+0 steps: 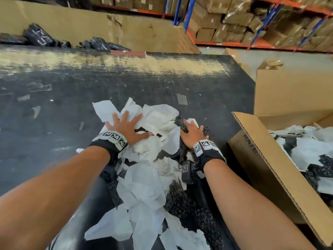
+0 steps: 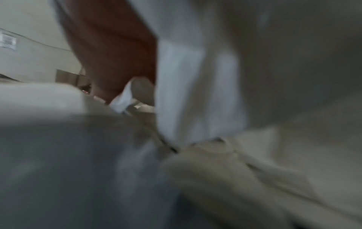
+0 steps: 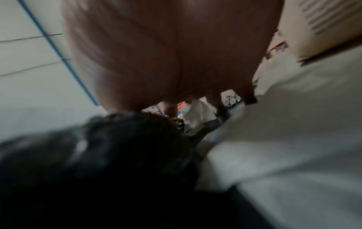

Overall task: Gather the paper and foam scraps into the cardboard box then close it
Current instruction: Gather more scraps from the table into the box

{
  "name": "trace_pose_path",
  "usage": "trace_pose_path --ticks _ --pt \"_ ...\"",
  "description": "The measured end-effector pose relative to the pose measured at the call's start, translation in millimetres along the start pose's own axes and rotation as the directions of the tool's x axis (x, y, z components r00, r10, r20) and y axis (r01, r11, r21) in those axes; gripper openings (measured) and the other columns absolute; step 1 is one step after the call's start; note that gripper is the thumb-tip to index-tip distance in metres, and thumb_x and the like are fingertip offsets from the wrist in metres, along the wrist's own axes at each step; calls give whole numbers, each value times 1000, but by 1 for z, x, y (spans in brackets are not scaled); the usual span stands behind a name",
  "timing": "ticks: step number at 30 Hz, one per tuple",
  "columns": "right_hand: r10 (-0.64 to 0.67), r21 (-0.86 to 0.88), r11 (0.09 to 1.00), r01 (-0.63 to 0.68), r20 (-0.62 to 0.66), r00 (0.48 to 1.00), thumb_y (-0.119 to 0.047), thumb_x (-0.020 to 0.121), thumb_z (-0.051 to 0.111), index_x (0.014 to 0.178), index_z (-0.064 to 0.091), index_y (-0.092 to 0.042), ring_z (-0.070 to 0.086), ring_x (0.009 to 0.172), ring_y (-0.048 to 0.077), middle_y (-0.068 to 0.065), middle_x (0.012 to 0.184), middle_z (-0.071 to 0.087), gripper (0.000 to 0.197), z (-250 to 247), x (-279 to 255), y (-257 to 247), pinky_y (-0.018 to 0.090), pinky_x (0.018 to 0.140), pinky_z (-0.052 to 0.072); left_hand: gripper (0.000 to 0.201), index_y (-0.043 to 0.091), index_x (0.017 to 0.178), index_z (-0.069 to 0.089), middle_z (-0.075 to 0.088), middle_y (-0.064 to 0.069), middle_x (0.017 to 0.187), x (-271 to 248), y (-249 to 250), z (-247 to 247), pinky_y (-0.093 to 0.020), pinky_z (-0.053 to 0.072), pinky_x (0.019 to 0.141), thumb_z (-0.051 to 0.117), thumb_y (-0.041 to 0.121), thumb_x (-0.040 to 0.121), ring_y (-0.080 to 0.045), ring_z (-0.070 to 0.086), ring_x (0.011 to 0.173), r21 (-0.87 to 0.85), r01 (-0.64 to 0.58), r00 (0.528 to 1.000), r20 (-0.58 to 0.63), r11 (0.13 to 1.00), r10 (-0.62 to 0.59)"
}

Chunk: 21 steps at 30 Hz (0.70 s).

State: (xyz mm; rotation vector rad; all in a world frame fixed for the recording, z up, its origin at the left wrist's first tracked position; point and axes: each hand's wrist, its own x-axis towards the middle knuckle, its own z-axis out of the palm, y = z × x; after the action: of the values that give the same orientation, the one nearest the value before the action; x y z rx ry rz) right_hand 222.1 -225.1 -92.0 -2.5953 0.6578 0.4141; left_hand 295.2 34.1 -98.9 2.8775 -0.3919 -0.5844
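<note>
A heap of white paper scraps mixed with black foam scraps lies on the dark table, running from the middle toward me. My left hand lies flat on the far left of the heap, fingers spread. On the heap's right side my right hand rests, its fingers reaching into black foam and paper. The open cardboard box stands to the right, holding white and black scraps. The left wrist view is filled with blurred white paper under my palm. Beneath the right palm are black foam and paper.
Black wrapped packages lie along the table's far edge before a large cardboard sheet. An upright box flap rises behind the box. Shelves stacked with cartons fill the background. Small tape bits dot the table.
</note>
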Motion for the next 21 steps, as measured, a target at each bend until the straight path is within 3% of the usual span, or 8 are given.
trace_pose_path --ticks 3,6,10,12,14,17,19,21 --pt "-166 -9 986 166 10 986 -55 99 38 154 20 -39 -1 152 32 -11 165 12 61 15 -25 -14 65 117 5 115 53 155 10 6 6 169 -17 8 12 -66 11 119 14 101 51 -36 -1 154 3 -134 991 -16 991 134" --pt "-277 38 960 277 -7 961 -50 98 42 153 27 -34 7 152 30 -12 162 22 59 25 -52 -17 59 117 18 116 43 158 17 12 1 169 -45 6 17 -56 16 122 19 95 55 -30 5 155 -32 -229 973 -14 973 229" --pt "-385 93 921 380 47 922 -55 92 42 144 45 -36 27 147 24 -8 153 43 55 32 -80 1 46 113 34 94 42 155 30 19 -3 165 -83 -17 24 -43 18 124 56 83 74 -25 14 154 -187 -290 955 5 938 296" --pt "-412 134 903 408 -5 911 -43 92 49 125 63 -31 53 124 22 -3 130 62 38 25 -89 8 37 99 43 88 44 150 37 32 0 156 -94 -30 23 -41 29 120 55 83 73 -23 31 147 -244 -328 945 -90 913 315" --pt "-375 222 895 386 -92 923 -43 89 45 101 70 -25 60 102 21 -3 108 68 33 11 -98 8 35 88 46 86 44 147 41 38 3 148 -99 -38 18 -44 35 115 47 85 71 -21 41 138 -234 -341 930 -227 911 290" --pt "-300 261 890 375 -285 910 -53 81 43 83 62 -23 59 87 21 -3 91 63 35 -7 -96 -5 36 76 45 87 50 146 36 32 0 153 -99 -42 4 -64 27 115 43 92 70 -29 29 145 -150 -264 909 -369 953 193" --pt "-279 212 908 361 -337 899 -54 84 55 93 61 -28 58 90 16 -5 100 58 28 -13 -81 -21 35 76 46 96 59 149 21 15 1 162 -94 -40 -2 -73 13 115 45 97 64 -34 6 154 -128 -168 952 -280 977 127" --pt "-302 153 925 349 -263 916 -58 82 61 114 59 -30 56 103 17 -4 119 53 43 -13 -54 -41 37 88 47 109 65 149 7 0 3 167 -86 -36 -3 -74 7 115 43 104 54 -36 -8 154 -83 -112 985 -141 990 99"
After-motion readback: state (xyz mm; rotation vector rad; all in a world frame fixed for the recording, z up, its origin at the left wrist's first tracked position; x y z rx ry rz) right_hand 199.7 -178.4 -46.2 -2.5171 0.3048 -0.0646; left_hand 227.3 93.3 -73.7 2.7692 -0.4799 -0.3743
